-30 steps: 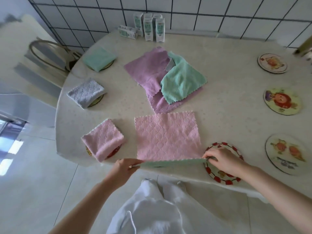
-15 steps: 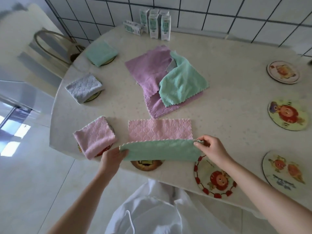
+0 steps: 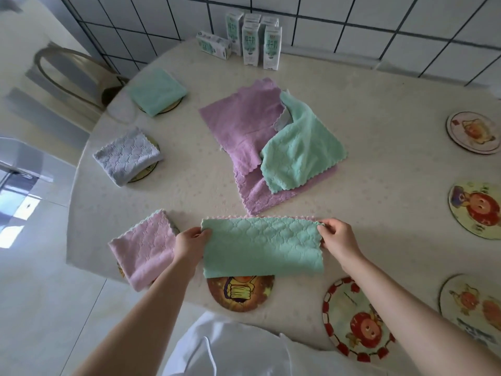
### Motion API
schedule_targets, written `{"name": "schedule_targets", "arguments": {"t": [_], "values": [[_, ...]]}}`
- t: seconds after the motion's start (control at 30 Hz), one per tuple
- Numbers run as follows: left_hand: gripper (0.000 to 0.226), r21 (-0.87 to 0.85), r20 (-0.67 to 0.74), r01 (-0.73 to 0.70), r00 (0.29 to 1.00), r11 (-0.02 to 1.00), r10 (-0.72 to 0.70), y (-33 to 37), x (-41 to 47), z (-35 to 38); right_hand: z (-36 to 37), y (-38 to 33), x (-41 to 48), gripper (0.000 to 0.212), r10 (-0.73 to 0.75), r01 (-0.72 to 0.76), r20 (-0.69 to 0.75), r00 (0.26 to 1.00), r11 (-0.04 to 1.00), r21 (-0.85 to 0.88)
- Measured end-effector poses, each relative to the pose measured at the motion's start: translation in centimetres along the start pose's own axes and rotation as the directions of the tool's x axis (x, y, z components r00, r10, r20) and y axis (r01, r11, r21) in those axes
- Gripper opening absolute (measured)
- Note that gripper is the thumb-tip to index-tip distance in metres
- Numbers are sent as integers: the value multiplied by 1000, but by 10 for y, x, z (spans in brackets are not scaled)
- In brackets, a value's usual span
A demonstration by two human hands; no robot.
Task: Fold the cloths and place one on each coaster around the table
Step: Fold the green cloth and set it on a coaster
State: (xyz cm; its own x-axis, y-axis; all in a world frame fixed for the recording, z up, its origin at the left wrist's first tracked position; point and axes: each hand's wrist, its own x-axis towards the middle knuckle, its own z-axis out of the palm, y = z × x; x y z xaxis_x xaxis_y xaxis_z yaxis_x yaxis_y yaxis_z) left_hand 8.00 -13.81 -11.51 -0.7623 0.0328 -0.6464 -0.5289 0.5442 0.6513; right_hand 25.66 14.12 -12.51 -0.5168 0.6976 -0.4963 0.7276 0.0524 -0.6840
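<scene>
Folded over since a moment ago, the green cloth lies doubled on the worktop, overlapping a coaster. I see my left hand and right hand pinching its far corners. The milk cartons carry lettering I can't read.

The half-folded green cloth, with a pink edge peeking out beyond it, lies flat and overlaps a coaster. A folded pink cloth, grey cloth and mint cloth sit on coasters at left. Purple cloths and a loose green cloth lie heaped in the middle.
</scene>
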Motion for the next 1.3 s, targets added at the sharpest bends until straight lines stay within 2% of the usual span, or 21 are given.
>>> {"name": "schedule_targets", "arguments": {"t": [0.13, 0.5, 0.8, 0.87, 0.93, 0.97, 1.0, 1.07, 1.1, 1.2, 1.23, 1.3], "values": [[16, 59, -1, 0, 1000, 998, 0, 3, 6, 5, 1, 2, 7, 7, 11, -13, -46, 999, 999, -31], [14, 205, -84, -25, 996, 978, 44, 7, 10, 12, 0, -5, 18, 18, 26, -35, -58, 998, 987, -156], [33, 398, -115, -56, 987, 916, 110, 13, 4, 17, 0, -15, 22, 31, 35, -49, -62, 997, 968, -244], [36, 379, -109, -75, 986, 922, 125, 12, -6, 19, 1, -18, 16, 29, -6, -13, -71, 997, 966, -259], [42, 380, -86, -114, 984, 918, 158, 7, -23, 21, 1, -17, 1, 26, -205, 157, -103, 973, 924, -349], [46, 461, -86, -183, 965, 868, 249, 0, -31, 21, 1, -13, -9, 24, -360, 287, -100, 928, 858, -425], [52, 586, -71, -282, 916, 760, 395, -7, -40, 21, 1, -9, -22, 23, -507, 418, -61, 860, 768, -486], [59, 733, 52, -490, 733, 473, 678, -25, -55, 24, 7, 0, -45, 31, -676, 622, 115, 728, 581, -525], [60, 725, 149, -582, 655, 369, 741, -31, -61, 29, 12, 4, -55, 37, -706, 684, 205, 678, 503, -528], [59, 624, 463, -774, 480, 111, 745, -54, -71, 46, 30, 22, -71, 58, -715, 762, 379, 587, 329, -558], [57, 612, 525, -789, 455, 53, 720, -61, -73, 49, 33, 28, -73, 61, -708, 768, 413, 573, 287, -573], [52, 622, 568, -781, 491, 46, 661, -70, -75, 51, 34, 38, -74, 62, -684, 765, 457, 569, 237, -599]]}}
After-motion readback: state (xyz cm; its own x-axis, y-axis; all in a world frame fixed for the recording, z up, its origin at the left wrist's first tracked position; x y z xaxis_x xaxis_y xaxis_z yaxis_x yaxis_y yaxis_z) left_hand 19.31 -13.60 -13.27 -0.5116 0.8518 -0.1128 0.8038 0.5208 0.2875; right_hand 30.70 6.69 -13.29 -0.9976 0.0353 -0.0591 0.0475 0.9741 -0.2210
